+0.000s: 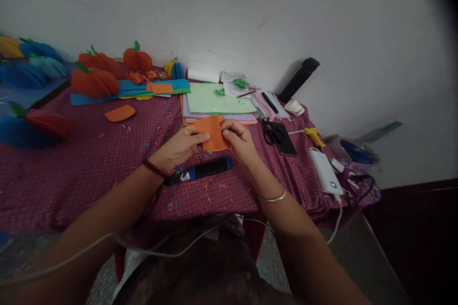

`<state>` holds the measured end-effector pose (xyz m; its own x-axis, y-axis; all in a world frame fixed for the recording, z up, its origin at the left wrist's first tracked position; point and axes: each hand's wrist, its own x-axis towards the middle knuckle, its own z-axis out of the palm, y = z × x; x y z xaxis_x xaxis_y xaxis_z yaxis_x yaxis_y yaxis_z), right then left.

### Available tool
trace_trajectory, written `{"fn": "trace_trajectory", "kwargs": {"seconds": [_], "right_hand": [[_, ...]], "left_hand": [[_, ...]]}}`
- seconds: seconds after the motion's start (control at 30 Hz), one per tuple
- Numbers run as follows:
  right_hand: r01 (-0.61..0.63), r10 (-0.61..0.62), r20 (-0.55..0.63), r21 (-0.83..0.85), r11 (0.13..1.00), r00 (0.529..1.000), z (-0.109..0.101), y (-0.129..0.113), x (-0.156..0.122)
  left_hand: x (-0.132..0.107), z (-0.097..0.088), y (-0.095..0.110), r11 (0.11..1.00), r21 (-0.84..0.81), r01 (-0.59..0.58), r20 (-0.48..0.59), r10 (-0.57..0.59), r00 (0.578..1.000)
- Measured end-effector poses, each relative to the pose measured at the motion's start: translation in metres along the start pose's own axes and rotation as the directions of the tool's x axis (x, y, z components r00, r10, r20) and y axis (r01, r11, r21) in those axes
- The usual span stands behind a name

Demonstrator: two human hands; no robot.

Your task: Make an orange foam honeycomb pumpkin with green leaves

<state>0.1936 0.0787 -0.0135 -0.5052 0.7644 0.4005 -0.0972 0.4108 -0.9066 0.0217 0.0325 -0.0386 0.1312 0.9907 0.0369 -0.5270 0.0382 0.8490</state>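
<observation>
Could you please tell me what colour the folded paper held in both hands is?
Orange; the folded paper shows best in the head view.

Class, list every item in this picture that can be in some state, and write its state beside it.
orange paper, folded, pinched by left hand and right hand
scissors, lying flat on a dark notebook
glue gun, lying on its side
power bank, cable plugged in
bottle, capped, leaning against the wall
paper pumpkins, fanned open

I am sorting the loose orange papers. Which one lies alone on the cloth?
The rounded cut-out, leftmost of the three. The folded piece is held between the left hand and right hand; the flat sheet lies on blue paper.
</observation>
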Motion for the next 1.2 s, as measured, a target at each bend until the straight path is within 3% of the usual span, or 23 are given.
{"fn": "trace_trajectory", "kwargs": {"seconds": [0.27,0.47,0.63,0.87,1.2], "right_hand": [[-0.029,0.028,0.024,0.031,0.999,0.999,-0.0005,0.0012,-0.0001],[-0.067,0.07,-0.028,0.083,0.994,0.997,0.0046,0.0011,0.0006],[0.014,-0.014,0.003,0.063,0.998,1.0,0.003,0.0006,0.0008],[-0.004,-0.001,0.076,0.073,0.997,0.997,-0.0004,-0.0005,0.0015],[-0.007,0.005,0.016,0.141,0.99,1.0,0.0039,0.0035,0.0014]], "left_hand": [[-0.0004,0.0001,0.0001,1.0,-0.008,0.001,0.002,-0.001,1.0],[0.0004,-0.0008,-0.0013,1.0,-0.018,0.001,0.012,-0.001,1.0],[-0.0001,0.0009,0.0003,1.0,-0.024,-0.003,0.008,0.004,1.0],[-0.0005,0.0023,0.0021,1.0,-0.025,-0.001,0.002,0.001,1.0],[0.0005,-0.0002,-0.0004,1.0,0.0,-0.004,-0.004,0.004,1.0]]}}
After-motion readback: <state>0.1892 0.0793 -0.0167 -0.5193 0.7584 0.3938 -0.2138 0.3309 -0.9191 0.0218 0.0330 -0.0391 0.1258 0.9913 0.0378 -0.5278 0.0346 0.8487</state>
